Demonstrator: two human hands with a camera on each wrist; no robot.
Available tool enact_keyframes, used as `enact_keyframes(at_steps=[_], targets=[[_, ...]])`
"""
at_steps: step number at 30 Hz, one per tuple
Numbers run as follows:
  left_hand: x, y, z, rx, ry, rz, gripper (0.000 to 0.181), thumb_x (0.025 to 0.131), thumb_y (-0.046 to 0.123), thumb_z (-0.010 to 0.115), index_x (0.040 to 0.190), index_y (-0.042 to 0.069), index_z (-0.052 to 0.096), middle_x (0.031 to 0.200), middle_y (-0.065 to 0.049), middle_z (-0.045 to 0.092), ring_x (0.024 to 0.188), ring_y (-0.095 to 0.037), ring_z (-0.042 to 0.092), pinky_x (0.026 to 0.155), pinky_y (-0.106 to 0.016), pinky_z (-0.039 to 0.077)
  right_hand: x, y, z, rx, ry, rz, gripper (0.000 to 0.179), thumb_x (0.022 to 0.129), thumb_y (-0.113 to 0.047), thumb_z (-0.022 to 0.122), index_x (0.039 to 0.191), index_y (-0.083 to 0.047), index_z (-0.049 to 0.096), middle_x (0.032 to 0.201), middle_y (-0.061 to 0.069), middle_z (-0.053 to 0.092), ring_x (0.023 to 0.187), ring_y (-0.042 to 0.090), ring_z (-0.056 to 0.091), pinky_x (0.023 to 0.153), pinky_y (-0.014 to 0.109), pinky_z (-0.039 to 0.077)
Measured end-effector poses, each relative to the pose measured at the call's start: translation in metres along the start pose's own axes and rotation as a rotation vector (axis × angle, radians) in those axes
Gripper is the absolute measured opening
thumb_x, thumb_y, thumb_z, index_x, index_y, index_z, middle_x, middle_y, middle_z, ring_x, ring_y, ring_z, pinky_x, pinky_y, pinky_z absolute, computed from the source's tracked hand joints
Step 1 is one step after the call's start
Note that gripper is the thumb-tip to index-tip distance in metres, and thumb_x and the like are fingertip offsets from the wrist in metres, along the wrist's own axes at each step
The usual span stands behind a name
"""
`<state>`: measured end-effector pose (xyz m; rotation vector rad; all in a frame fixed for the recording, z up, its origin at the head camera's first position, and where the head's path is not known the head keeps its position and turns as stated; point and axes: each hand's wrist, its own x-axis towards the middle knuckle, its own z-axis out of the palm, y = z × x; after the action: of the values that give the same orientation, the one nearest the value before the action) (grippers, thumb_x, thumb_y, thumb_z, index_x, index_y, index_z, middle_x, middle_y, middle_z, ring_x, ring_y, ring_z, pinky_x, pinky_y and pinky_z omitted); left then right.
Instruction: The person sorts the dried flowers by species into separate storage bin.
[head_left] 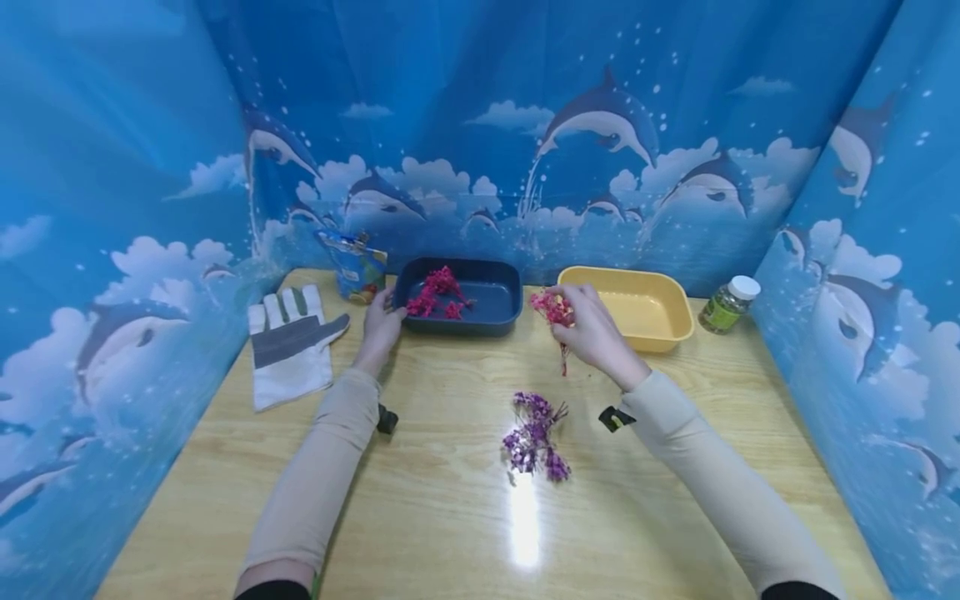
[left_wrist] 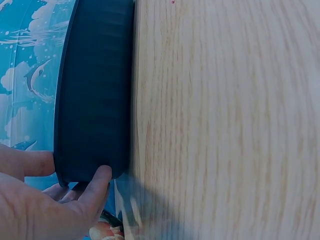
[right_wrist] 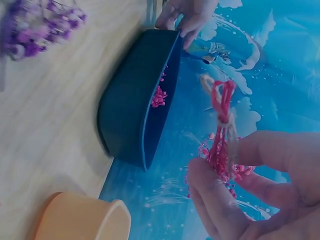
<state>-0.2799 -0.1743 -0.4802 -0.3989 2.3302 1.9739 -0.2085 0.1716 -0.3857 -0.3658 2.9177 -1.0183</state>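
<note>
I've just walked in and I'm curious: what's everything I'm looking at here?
Backdrop: one, blue with dolphins, behind and beside the table
Table: one, pale wood, underneath everything
Glove: one, white and grey, table's left
Pouch: one, mostly blue, back left
Dark blue tray: one, back centre
Pink flowers: count unclear, inside that tray
Yellow tray: one, back right
Jar: one, green label, white lid, far right
Purple flowers: count unclear, table's middle
Pink bunch: one, in the right hand
Hands: two, bare; left hand on the dark blue tray's left end
Sleeves: two, beige, on the arms
</note>
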Motion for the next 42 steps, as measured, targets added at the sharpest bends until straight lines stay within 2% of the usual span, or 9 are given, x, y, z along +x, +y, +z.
enact_keyframes(at_steps=[3,10,19,29,35,42], targets=[[0.000,-0.002,-0.001,-0.006,0.004,0.000,0.063,0.108,0.006,0.050,0.167,0.011,0.028,0.169,-0.020,0.035,0.156,-0.037,0.036,0.124,-0.049,0.044,0.015,-0.006,0.002,0.023,-0.002,0.009,0.058,0.097,-0.003,0.068,0.152,-0.008,0.050,0.146,0.025,0.047,0.096,0.031,0.062,0.081,0.043,0.057],[0.000,-0.004,-0.003,0.038,0.002,-0.004,0.063,0.108,0.008,0.051,0.167,0.012,0.028,0.171,-0.017,0.034,0.159,-0.035,0.030,0.128,-0.049,0.038,0.041,-0.013,0.012,0.074,-0.006,0.010,0.057,0.098,-0.003,0.069,0.151,-0.010,0.051,0.148,0.021,0.046,0.102,0.030,0.059,0.085,0.042,0.057],[0.001,-0.004,-0.003,0.000,0.020,-0.006,0.063,0.107,0.004,0.050,0.166,0.010,0.031,0.169,-0.019,0.035,0.157,-0.036,0.034,0.123,-0.049,0.045,0.070,-0.023,0.026,0.044,0.014,-0.024,0.056,0.097,-0.002,0.068,0.150,-0.010,0.052,0.149,0.021,0.046,0.095,0.027,0.055,0.084,0.040,0.052],[0.002,-0.005,-0.005,-0.041,0.016,-0.030,0.063,0.105,0.002,0.051,0.165,0.011,0.033,0.168,-0.020,0.037,0.152,-0.037,0.042,0.121,-0.049,0.048,0.095,-0.023,0.040,0.083,0.019,0.005,0.053,0.097,-0.002,0.067,0.148,-0.010,0.054,0.153,0.021,0.045,0.110,0.030,0.050,0.095,0.047,0.051],[0.002,-0.003,-0.004,-0.064,0.002,-0.034,0.065,0.104,0.001,0.051,0.165,0.011,0.032,0.168,-0.019,0.037,0.152,-0.037,0.043,0.121,-0.049,0.047,0.110,-0.026,0.048,0.087,0.035,0.031,0.053,0.097,-0.004,0.070,0.147,-0.009,0.054,0.150,0.021,0.047,0.115,0.031,0.051,0.095,0.048,0.053],[0.003,0.001,-0.002,-0.068,-0.007,-0.032,0.065,0.105,0.001,0.051,0.166,0.011,0.031,0.169,-0.019,0.035,0.153,-0.037,0.041,0.121,-0.049,0.047,0.123,-0.030,0.056,0.109,0.019,0.056,0.051,0.097,-0.006,0.071,0.145,-0.009,0.056,0.146,0.020,0.051,0.120,0.033,0.052,0.102,0.050,0.052]])
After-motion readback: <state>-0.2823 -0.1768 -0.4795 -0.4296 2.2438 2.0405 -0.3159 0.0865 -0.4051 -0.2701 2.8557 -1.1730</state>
